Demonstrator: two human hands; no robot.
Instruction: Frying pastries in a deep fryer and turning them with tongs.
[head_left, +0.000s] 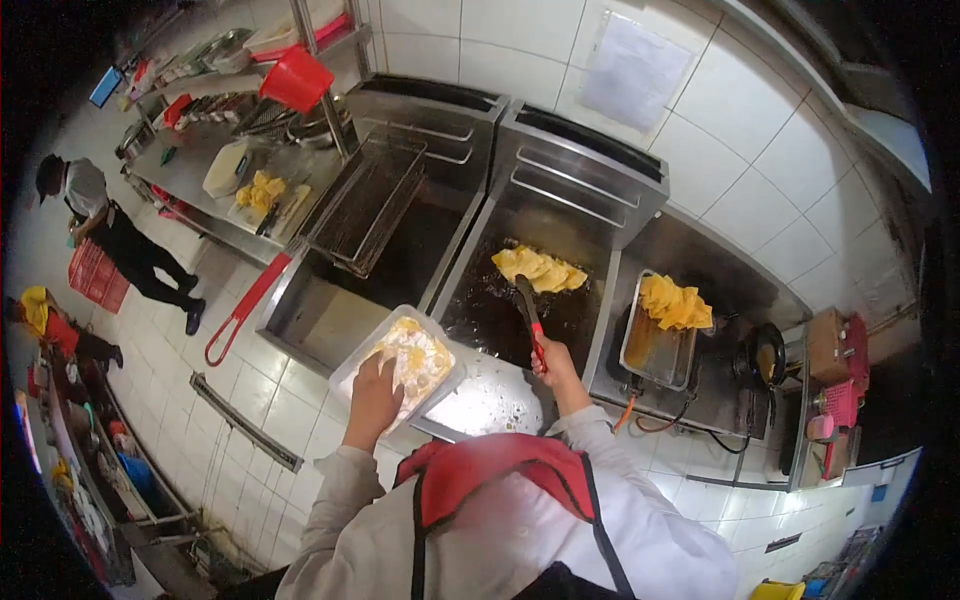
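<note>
My right hand (555, 362) is closed around the red handle of dark-headed tongs (528, 307). The tongs' tips meet a cluster of yellow folded pieces of food (540, 268) lying in the dark oil of the deep fryer (487, 322). My left hand (376, 397) is over a translucent plastic container (346, 375), its fingers spread on flour-dusted yellow pieces (420, 352); whether it grips any cannot be told. The container is at the fryer's front edge, left of a shiny metal ledge (491, 397).
Left, a fryer basket (375, 202) with a red handle (259, 300) juts outward. To the right, a metal tray (656, 356) holds fried yellow pieces (673, 302) near a black pan (766, 352). Two people (124, 232) (56, 326) stand at far left.
</note>
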